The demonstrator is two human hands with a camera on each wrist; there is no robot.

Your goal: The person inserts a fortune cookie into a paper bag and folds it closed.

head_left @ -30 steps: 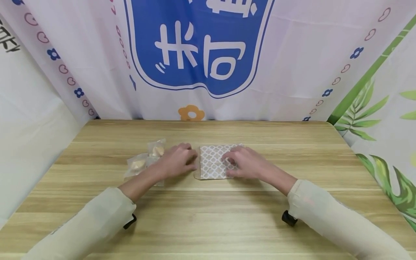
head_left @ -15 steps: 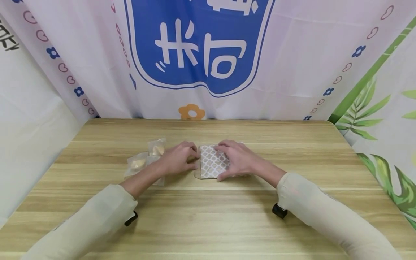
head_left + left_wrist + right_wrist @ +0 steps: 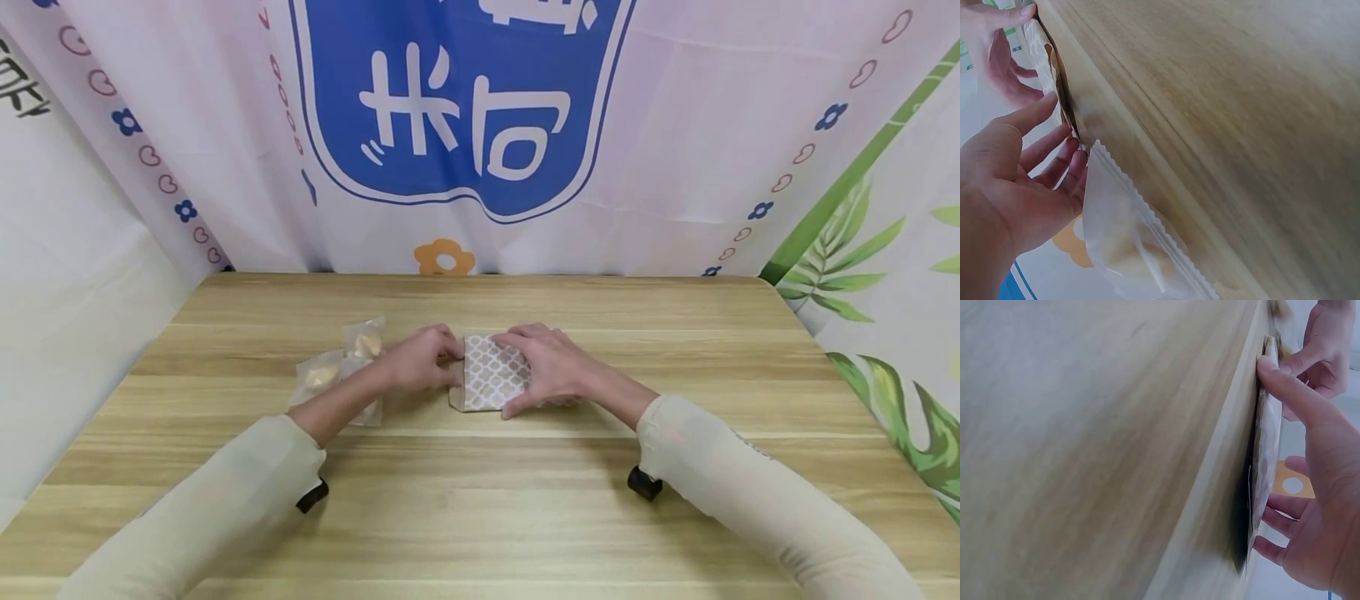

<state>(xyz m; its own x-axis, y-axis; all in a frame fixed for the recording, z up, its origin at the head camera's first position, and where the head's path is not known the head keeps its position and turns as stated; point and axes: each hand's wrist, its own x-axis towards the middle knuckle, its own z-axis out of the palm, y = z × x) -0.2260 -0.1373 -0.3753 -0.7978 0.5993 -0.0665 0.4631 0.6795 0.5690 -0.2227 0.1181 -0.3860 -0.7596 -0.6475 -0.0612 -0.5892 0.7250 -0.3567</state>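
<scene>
A flat paper bag (image 3: 489, 377) with a white lattice print lies on the wooden table, its open end with a plain flap facing left. The left hand (image 3: 422, 362) pinches at this end; in the left wrist view its thumb and fingertips meet the brown edge of the bag (image 3: 1040, 57). Across the bag spans the right hand (image 3: 549, 367), gripping it with the thumb at the near edge and the fingers at the far edge. The right wrist view shows the bag (image 3: 1266, 440) edge-on between thumb and fingers. Whether anything lies inside is hidden.
Several clear sealed packets (image 3: 318, 375) with pale yellowish contents lie left of the bag, partly under the left forearm. One packet (image 3: 1129, 240) shows close to the left hand. A printed curtain (image 3: 660, 167) hangs behind the table (image 3: 480, 500).
The right hand has moved left over the bag and spread to grip its near and far edges. The left hand has shifted slightly right, its fingertips now at the bag's open end.
</scene>
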